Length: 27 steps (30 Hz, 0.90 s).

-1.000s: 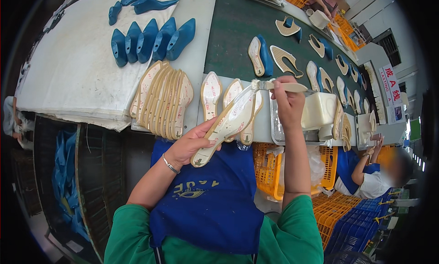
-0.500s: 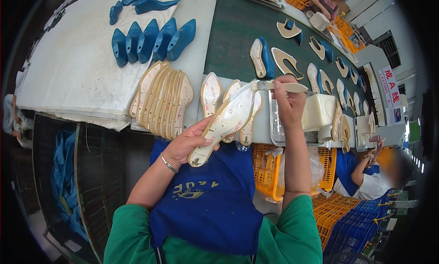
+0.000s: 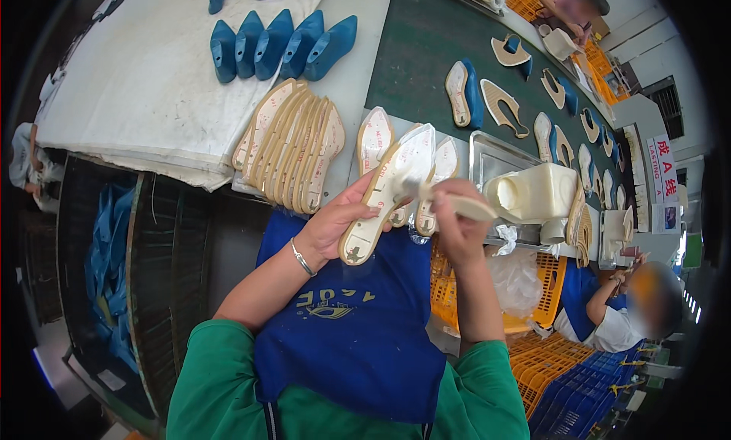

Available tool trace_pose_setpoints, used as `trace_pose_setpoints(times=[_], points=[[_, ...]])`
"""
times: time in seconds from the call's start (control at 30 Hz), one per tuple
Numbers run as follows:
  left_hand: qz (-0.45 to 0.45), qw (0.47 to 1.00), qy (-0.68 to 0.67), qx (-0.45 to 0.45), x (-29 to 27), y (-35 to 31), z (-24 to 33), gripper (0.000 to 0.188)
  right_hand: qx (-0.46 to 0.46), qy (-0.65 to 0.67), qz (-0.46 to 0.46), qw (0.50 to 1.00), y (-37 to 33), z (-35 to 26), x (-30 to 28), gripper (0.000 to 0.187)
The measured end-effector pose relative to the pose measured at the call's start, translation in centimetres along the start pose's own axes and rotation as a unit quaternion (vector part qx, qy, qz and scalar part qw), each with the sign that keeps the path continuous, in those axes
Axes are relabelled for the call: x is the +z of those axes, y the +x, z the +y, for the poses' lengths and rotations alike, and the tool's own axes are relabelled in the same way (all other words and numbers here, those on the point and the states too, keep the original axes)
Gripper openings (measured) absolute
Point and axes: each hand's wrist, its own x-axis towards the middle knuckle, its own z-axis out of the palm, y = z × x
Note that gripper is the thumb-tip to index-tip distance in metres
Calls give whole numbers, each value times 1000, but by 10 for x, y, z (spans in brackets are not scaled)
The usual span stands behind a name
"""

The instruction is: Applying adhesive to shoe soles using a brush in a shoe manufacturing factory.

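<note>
My left hand (image 3: 335, 220) is closed around the edge of a pale shoe insole (image 3: 415, 152), its thumb lying on the upper face. The insole slants, heel toward me and pointed toe away. In my right hand (image 3: 461, 227) is a flat brush (image 3: 474, 207) with a pale wooden handle. Its blurred bristle end meets the middle of the insole, whose forepart looks wet and whitish. More insoles (image 3: 375, 139) lie on the table edge just beyond, partly hidden by the held one. To their left stands a tight row of upright insoles (image 3: 293, 147) with red print.
Blue shoe lasts (image 3: 274, 48) line up on the white cloth (image 3: 152, 82). A metal tray (image 3: 481, 152) at right bears a cut white plastic jug (image 3: 544, 196). The green conveyor belt (image 3: 422, 40) carries lasts and uppers. Orange crates (image 3: 548, 288) stand below; a co-worker (image 3: 601, 310) is at right.
The brush has moved from the toe down to the insole's middle, nearer to me. My view has shifted, so the table's things sit farther right and higher. The insole stays in my left hand.
</note>
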Motion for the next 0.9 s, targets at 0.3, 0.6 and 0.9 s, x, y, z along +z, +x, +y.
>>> trace_pose_setpoints(times=[0.3, 0.6, 0.9], points=[[-3, 999, -35, 18, -1, -2, -3, 77, -136, -160, -22, 977, -4, -14, 19, 6], [-29, 997, -65, 38, 8, -6, 3, 79, 20, -42, 25, 999, 13, 22, 0, 13], [4, 998, 64, 21, 12, -8, 3, 78, 91, 47, 26, 994, 29, 2, 12, 13]])
